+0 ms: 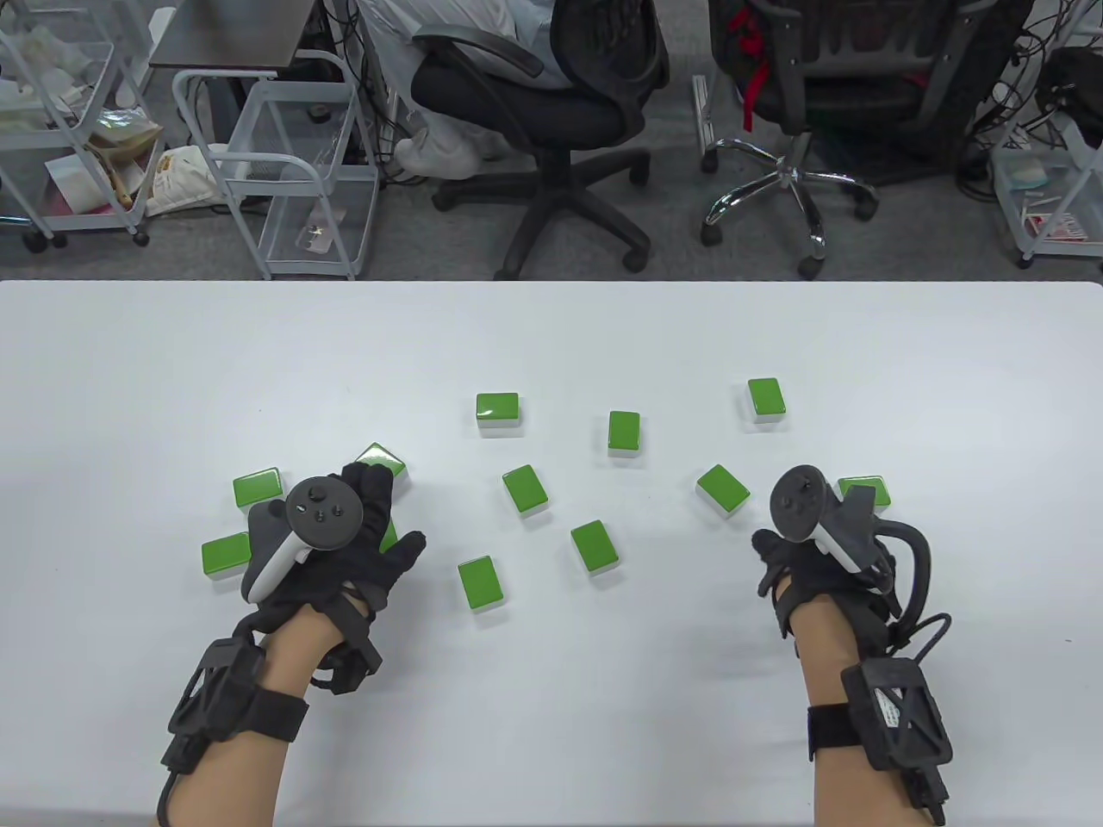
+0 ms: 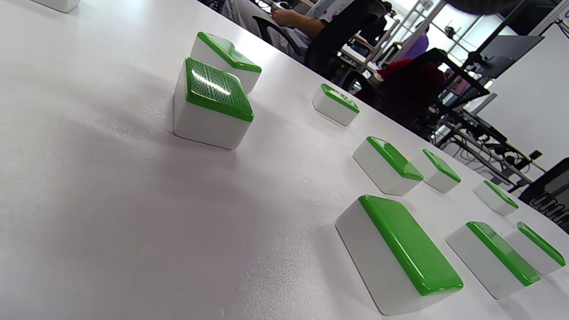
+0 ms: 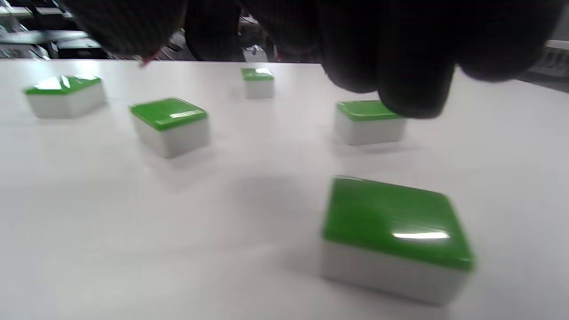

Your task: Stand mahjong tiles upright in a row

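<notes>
We cannot tell how our left fingers (image 1: 370,491) lie; that left hand (image 1: 332,538) hovers over a cluster of tiles. Our right fingers (image 3: 400,71) hang curled, holding nothing, above one tile (image 3: 369,121), the right hand (image 1: 814,538) low over the desk (image 1: 551,345). The mahjong tiles (image 1: 526,491) lie flat, green backs up, scattered apart across the desk, none upright.
</notes>
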A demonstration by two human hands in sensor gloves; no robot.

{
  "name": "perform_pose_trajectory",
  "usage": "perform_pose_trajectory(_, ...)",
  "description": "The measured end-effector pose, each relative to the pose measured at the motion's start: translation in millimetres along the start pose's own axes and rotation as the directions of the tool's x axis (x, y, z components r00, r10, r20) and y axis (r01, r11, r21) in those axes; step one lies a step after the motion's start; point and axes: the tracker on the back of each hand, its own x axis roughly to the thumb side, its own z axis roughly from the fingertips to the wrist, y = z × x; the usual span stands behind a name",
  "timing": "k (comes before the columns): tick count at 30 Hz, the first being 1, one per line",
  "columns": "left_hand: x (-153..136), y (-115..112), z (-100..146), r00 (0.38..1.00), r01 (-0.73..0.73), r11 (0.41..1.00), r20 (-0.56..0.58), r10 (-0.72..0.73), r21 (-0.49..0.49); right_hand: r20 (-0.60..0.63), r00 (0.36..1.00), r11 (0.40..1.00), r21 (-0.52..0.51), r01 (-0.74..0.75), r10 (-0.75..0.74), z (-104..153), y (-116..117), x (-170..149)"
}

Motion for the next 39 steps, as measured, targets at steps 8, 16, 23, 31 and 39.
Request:
perform_pose_trajectory(8,0.0,-2.1,-0.5,1.0,0.011,1.0,-0.002,-0.011,-0.014,-0.141,0.964,0.953,0.236,-0.189,0.226,-16.6,39.4,-10.5)
perform_pose_trajectory(16,-0.7,-4.0,-1.2,1.0,0.013,0.999,-0.01,-0.013,-0.03,-0.121,0.97,0.957,0.23,-0.178,0.21,-24.1,54.8,-2.1)
perform_pose_trajectory(23,-1.8,-5.0,-1.8,1.0,0.016,0.999,-0.019,-0.016,-0.037,0.301,0.949,0.936,0.351,-0.021,-0.091,5.1,30.4,52.8)
perform_pose_trajectory(31,-3.4,-5.1,-1.9,1.0,0.012,0.999,-0.025,-0.013,-0.037,0.669,0.688,0.863,0.489,-0.123,-0.281,52.6,37.5,133.1)
perform_pose_trajectory(39,-2.5,-5.3,-1.9,1.0,0.003,0.999,-0.015,-0.004,-0.043,0.648,0.688,0.834,0.54,-0.115,-0.325,45.1,46.8,131.5)
